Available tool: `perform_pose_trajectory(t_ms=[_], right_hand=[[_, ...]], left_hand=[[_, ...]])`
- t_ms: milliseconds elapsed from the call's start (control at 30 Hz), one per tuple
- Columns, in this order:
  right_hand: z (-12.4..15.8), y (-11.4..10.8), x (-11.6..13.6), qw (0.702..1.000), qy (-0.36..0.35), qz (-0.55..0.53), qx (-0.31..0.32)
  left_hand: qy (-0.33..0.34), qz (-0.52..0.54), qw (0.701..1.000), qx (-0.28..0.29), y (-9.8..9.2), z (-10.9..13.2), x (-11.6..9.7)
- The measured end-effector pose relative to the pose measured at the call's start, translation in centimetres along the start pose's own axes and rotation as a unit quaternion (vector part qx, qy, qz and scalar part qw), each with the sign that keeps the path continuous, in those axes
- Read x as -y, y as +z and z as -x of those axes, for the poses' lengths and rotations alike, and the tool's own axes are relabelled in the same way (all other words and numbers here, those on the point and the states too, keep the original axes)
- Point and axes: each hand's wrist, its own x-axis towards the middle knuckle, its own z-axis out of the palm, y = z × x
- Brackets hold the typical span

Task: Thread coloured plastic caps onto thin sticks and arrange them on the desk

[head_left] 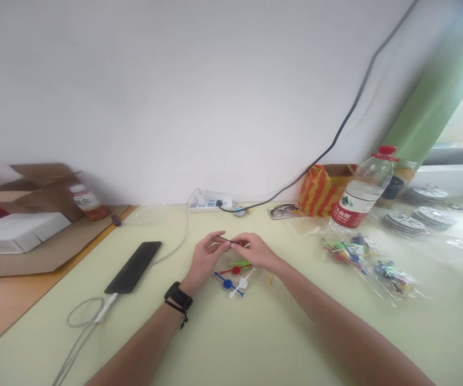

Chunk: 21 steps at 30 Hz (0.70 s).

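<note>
Both hands meet above the table, fingertips pinched together on a thin black piece (225, 239), which may be an arrow like those below but is mostly hidden by the fingers. My left hand (206, 258), with a black watch (178, 297) on its wrist, grips it from the left. From the right, my right hand (257, 250) pinches the same piece. Just under the hands lie plastic arrow spinners: a blue one (228, 284), a white one (243, 284), a red one (236, 270) and a partly covered green one (241, 264). A yellow tip (270, 279) shows beside my right forearm.
Bags of coloured arrows (352, 254) lie at right, near a large water bottle (360, 193) and stacks of round discs (403, 223). A phone (133, 267) with a cable lies left. Behind are a power strip (211, 202), glasses (285, 210) and a striped bag (320, 190). A cardboard box (46, 182) stands far left.
</note>
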Motion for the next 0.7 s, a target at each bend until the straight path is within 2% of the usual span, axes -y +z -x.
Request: perform_pose_trajectory(t_ms=[167, 267, 333, 433, 700], right_hand=[[-0.1, 0.0, 0.3, 0.994, 0.065, -0.083, 0.013], [-0.1, -0.3, 0.8, 0.989, 0.093, -0.112, 0.015], [-0.1, -0.5, 1.1, 0.990, 0.095, -0.098, 0.018], [0.1, -0.7, 1.6, 0.992, 0.088, -0.084, 0.024], [0.2, -0.8, 1.7, 0.983, 0.077, -0.153, 0.068]], left_hand=[[0.086, -0.013, 0.996, -0.022, 0.4, 0.1, -0.2], [0.123, -0.074, 0.989, -0.025, 0.7, 0.5, -0.4], [0.140, -0.118, 0.983, -0.028, 0.9, 0.7, -0.6], [0.156, -0.131, 0.979, -0.011, 1.0, 1.0, -0.7], [0.201, -0.220, 0.954, 0.032, 1.1, 1.2, -2.1]])
